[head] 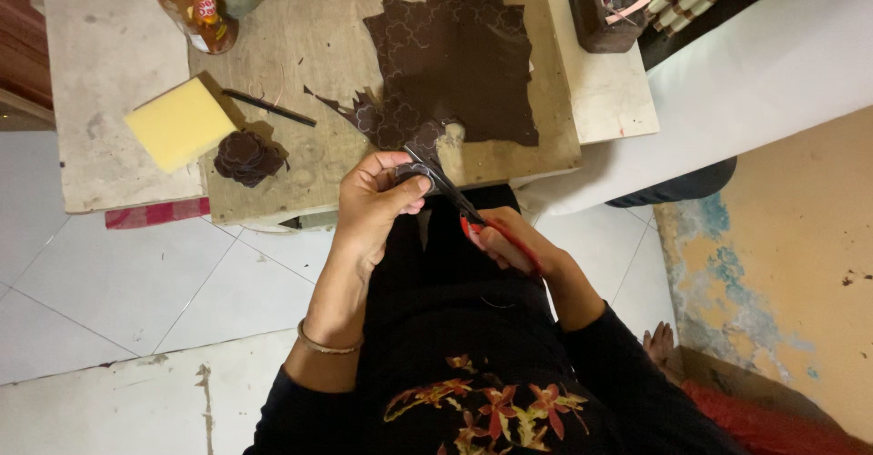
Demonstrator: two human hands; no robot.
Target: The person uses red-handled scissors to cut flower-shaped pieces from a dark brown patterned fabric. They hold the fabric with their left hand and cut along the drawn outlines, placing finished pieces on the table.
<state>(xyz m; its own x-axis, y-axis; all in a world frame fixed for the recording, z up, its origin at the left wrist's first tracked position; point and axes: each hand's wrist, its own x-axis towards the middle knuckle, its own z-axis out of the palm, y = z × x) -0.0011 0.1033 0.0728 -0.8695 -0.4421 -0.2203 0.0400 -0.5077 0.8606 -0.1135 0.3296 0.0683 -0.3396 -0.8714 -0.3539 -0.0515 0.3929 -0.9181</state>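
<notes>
With a small pile of cut shapes (246, 157) on the counter (300, 46) left of your fingers, your left hand (375, 202) pinches the brown sheet (455, 64) and your right hand (506, 241) grips red-handled scissors (455, 196), most of the sheet uncut.

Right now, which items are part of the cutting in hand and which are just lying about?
In use: scissors, brown patterned sheet, left hand, right hand, pile of cut brown pieces.
Lying about: yellow sponge, bottle, dark stick, dark block.
</notes>
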